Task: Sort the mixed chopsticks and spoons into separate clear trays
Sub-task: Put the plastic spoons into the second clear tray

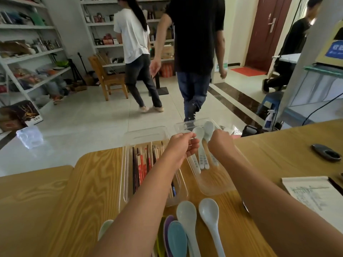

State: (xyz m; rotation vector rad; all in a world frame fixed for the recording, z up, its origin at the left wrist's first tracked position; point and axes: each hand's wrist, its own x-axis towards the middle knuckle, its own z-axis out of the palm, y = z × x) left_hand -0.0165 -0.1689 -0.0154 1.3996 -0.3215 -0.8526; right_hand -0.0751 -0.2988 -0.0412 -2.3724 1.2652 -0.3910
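Both hands reach out over the far edge of the wooden bench (74, 191). Left hand (182, 147) is half curled above the gap between the two trays, its fingertips pinched on the pale spoon (198, 134) at the neck just below the bowl. Right hand (221, 142) is balled into a loose fist just beside that spoon, over the right-hand tray; its fingers are turned away, so whether it grips anything cannot be told.

Two people walk away across the tiled floor (83, 117), past white shelving (33, 54) and a wooden chair (108, 75); a third person sits at the far right.

On the bench, the chopstick tray (125, 173), clear and long, holds a bundle of chopsticks (143, 164) in dark, red and natural wood tones, lying lengthwise. Just beside it to the right, the spoon tray (213, 184), also clear, holds several white spoons with patterned handles (202, 160), bowls pointing away from the person.

A notepad (315, 193) with handwriting lies at the right edge, and a dark oval object (325, 152) sits farther back on the right.

Nearest the person, unsorted spoons lie loose on the bench: two white spoons (207, 210) side by side, a blue spoon (176, 238) overlapping a purple one (168, 221), a green one partly hidden under the left forearm, and a pale spoon (104, 228) peeking out left of that arm.
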